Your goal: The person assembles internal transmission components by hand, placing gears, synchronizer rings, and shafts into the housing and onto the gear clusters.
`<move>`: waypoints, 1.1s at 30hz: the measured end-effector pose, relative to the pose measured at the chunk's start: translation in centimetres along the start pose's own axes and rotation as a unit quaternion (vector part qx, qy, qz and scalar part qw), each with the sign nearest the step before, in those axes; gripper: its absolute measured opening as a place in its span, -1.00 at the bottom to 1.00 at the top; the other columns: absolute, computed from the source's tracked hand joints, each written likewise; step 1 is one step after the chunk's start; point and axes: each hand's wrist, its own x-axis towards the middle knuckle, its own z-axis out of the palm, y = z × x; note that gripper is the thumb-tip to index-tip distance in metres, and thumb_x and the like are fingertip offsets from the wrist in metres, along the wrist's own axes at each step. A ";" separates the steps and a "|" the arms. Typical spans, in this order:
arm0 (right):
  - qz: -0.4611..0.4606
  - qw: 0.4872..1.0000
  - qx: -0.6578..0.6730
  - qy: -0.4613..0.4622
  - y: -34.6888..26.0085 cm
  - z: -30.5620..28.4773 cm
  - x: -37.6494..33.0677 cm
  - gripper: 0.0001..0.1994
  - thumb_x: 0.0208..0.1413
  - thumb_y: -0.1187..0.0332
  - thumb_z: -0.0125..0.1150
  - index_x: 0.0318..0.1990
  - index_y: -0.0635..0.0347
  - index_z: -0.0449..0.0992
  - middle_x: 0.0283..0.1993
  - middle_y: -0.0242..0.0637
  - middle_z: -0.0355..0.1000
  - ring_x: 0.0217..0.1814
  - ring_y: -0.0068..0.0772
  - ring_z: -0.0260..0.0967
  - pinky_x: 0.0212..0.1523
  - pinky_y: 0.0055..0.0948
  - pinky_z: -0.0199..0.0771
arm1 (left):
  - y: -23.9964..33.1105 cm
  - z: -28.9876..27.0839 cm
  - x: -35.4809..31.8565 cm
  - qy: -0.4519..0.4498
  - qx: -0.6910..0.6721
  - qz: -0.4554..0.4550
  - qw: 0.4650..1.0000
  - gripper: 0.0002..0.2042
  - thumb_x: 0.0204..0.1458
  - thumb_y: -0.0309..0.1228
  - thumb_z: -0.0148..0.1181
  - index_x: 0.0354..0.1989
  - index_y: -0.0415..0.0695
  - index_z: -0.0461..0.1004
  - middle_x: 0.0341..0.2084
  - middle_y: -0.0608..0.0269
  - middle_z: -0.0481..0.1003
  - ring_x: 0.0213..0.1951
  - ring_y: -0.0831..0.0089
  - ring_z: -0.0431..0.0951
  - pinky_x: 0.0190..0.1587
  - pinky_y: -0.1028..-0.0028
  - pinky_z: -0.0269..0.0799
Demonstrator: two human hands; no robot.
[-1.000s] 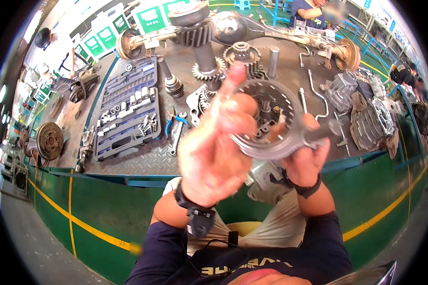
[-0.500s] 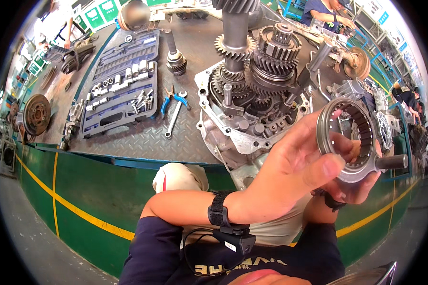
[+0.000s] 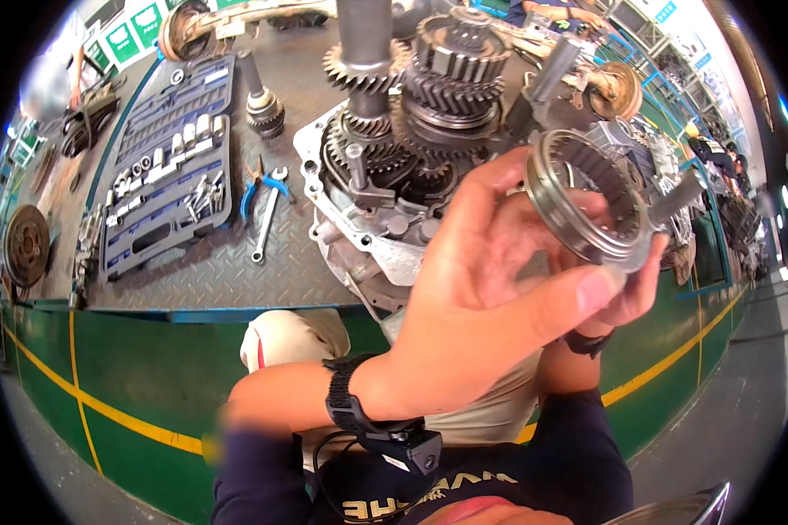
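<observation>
Both hands hold up a steel synchronizer sleeve (image 3: 552, 206), a ring with inner splines and a grooved outer wall. A short round rod (image 3: 678, 197) sticks out beside its right side. My left hand (image 3: 464, 293) is closed on the ring's left and near side, thumb along the lower edge. Partly hidden behind it, my right hand (image 3: 635, 293) grips the lower right, and fingertips show through the opening. Just beyond the hands stands an open gearbox housing (image 3: 359, 232) with upright gear shafts (image 3: 455, 87) in it.
On the bench (image 3: 228, 293), left of the housing, lie a socket set case (image 3: 162, 227), a wrench (image 3: 267, 232), blue-handled pliers (image 3: 250, 194) and a small gear shaft (image 3: 263, 109). A rusty disc (image 3: 26, 245) is far left. Metal castings (image 3: 639, 149) lie right. Other people stand farther back.
The view has turned, so the bench things sit farther left. The sleeve has been tilted, its opening now facing more upward, and its rod slants up. Both hands keep hold of it.
</observation>
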 end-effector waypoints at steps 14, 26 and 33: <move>-0.002 0.990 0.065 -0.124 -0.4 1.4 1.2 -0.41 0.45 0.04 -0.01 0.24 0.54 0.24 -0.70 -0.42 0.06 -0.74 -0.62 -0.04 -0.74 -0.50 -0.05 | 2.5 -0.4 1.4 -0.027 0.262 0.095 0.960 -0.37 0.25 -0.51 0.18 0.46 -0.28 0.07 0.28 -0.13 0.34 0.21 0.19 0.47 0.04 0.22 0.64; -0.085 0.949 -0.256 -0.160 -5.9 9.7 7.1 -0.61 0.41 0.14 0.07 -0.03 0.40 0.49 -0.45 -0.26 0.42 -0.50 -0.47 0.38 -0.48 -0.49 0.43 | 10.1 2.0 4.2 -0.013 0.558 0.292 0.777 -0.49 0.42 -0.18 -0.04 0.30 -0.40 0.38 0.10 -0.11 0.53 0.05 0.25 0.59 -0.20 0.37 0.63; -0.107 0.874 -0.451 -0.149 -5.8 11.5 8.5 -0.71 0.31 0.24 0.25 -0.07 0.34 0.62 -0.25 -0.36 0.56 -0.35 -0.66 0.46 -0.37 -0.62 0.47 | 12.0 0.6 5.4 0.025 0.593 0.279 0.755 -0.51 0.42 -0.19 -0.03 0.29 -0.37 0.41 0.01 0.02 0.55 -0.07 0.36 0.58 -0.29 0.47 0.53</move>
